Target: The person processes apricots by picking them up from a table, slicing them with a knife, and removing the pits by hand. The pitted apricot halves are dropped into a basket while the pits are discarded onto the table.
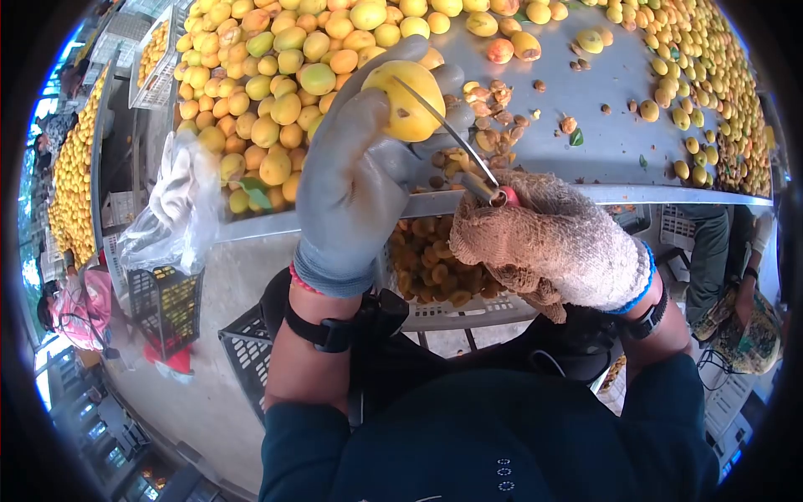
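In the head view my left hand (347,171), in a grey coated glove, is closed around a large yellow apricot (406,109) above the table edge. A small dark spot marks the fruit's side. My right hand (556,238), in a stained knit glove, grips a small knife (458,136) with a thin blade and a partly hidden reddish handle. The blade reaches up to the left and lies across the apricot. Behind the hands are apricot pits and scraps (493,100). Below them, under the table edge, halved apricots (435,268) fill a light crate (468,314).
Whole apricots (276,109) are heaped on the metal table (535,155) at the left, with more along its right side. A plastic bag with white gloves (174,188) hangs at the front-left edge. A black crate (165,309) stands left. Other people (77,309) are at both sides.
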Motion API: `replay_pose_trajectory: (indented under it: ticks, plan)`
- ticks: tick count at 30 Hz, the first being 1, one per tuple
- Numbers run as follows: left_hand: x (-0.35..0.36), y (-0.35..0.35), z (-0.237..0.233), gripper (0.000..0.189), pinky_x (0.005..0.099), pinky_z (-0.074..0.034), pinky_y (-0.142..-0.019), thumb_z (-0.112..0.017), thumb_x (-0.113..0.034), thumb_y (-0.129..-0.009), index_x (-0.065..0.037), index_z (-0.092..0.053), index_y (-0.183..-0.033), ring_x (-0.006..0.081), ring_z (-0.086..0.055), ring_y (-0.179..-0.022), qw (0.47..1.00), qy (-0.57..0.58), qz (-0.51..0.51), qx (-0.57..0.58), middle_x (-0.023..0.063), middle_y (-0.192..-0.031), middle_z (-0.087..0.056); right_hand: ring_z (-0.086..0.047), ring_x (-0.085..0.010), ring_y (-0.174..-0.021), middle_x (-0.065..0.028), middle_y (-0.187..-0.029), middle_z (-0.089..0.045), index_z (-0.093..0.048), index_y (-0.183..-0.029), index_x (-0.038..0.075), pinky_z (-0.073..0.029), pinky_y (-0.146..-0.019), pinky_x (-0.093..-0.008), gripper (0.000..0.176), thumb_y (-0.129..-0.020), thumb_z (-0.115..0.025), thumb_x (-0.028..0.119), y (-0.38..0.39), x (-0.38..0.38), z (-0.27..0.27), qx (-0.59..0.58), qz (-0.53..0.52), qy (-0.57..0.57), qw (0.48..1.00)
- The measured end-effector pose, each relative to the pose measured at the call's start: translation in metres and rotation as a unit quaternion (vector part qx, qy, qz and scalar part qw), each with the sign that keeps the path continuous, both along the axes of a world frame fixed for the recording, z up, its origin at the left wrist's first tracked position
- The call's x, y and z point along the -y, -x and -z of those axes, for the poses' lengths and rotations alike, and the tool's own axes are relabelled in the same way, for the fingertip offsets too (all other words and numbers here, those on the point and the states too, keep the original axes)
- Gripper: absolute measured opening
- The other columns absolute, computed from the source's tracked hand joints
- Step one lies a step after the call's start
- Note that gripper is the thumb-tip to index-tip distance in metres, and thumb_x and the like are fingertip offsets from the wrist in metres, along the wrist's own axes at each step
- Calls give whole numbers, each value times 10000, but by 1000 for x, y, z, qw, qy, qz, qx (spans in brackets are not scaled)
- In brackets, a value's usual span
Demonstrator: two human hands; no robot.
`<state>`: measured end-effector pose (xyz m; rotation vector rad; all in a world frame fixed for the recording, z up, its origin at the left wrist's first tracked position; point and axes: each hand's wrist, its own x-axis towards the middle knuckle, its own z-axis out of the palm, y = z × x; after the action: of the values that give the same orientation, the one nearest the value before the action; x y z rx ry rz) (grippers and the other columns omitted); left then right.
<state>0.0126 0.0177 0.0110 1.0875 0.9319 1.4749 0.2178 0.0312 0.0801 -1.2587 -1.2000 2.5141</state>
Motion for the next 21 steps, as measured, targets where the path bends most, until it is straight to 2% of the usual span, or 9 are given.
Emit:
replay_pose_trajectory:
  ticks: [2,4,5,7,9,15,18,19,21]
  plan:
    - [0,-5,0,472,546,-563,-953,-382,103,-992,-150,-477,-1379,449,-595,-1198,999,1,5,36,281,-1428,-459,-441,-52,-539,43,-686,-521,-659,-1059,81,-325,-441,-225,372,-944,-674,434,0,0,4,-22,10,0,1000]
    - [2,-8,-2,399,510,-548,-968,-364,-49,-1015,-63,-430,-1408,411,-609,-1188,1000,-22,9,-9,287,-1398,-496,-450,-52,-551,39,-693,-528,-664,-1067,79,-333,-455,-222,371,-952,-662,432,0,-5,9,-48,24,60,997]
    - [5,-8,-3,460,481,-524,-993,-344,-199,-1036,24,-383,-1437,375,-621,-1179,995,-45,9,-85,293,-1372,-527,-454,-53,-558,37,-697,-532,-666,-1072,79,-337,-461,-221,370,-955,-656,430,0,-7,10,-62,32,91,993]
    - [6,-8,-2,601,454,-498,-1026,-318,-341,-1063,108,-341,-1462,345,-628,-1177,990,-53,7,-131,298,-1348,-557,-455,-48,-576,39,-699,-533,-668,-1061,87,-343,-475,-219,355,-958,-653,426,4,-10,3,-43,0,5,999]
    - [5,-10,-3,580,458,-493,-1039,-305,-332,-1072,103,-353,-1452,353,-621,-1189,998,-21,5,-61,296,-1352,-554,-460,-43,-595,39,-708,-538,-669,-1051,93,-350,-489,-217,340,-960,-651,420,6,-9,1,-27,-14,-34,999]
    - [15,-26,-16,569,465,-486,-1060,-264,-353,-1095,97,-378,-1424,357,-616,-1197,982,61,42,177,268,-1371,-545,-480,-40,-607,38,-725,-549,-664,-1033,97,-361,-492,-211,322,-964,-649,412,4,2,16,-45,18,-17,999]
    - [12,-30,-5,575,469,-484,-1063,-271,-365,-1097,97,-384,-1420,366,-608,-1208,995,11,26,91,259,-1362,-549,-483,-43,-597,40,-713,-545,-659,-1025,100,-361,-479,-212,320,-967,-643,414,4,4,19,-86,47,3,995]
    - [13,-31,-6,483,467,-486,-1063,-300,-260,-1086,95,-403,-1397,355,-607,-1203,997,20,10,77,251,-1342,-557,-481,-45,-590,41,-701,-539,-656,-1020,103,-361,-470,-215,319,-968,-638,417,6,3,19,-110,62,21,992]
    - [15,-32,-6,358,462,-488,-1066,-346,-97,-1069,91,-434,-1360,333,-608,-1193,999,30,-14,40,238,-1309,-572,-472,-53,-570,39,-672,-523,-654,-990,103,-366,-456,-226,316,-965,-633,418,8,0,22,-62,42,-17,997]
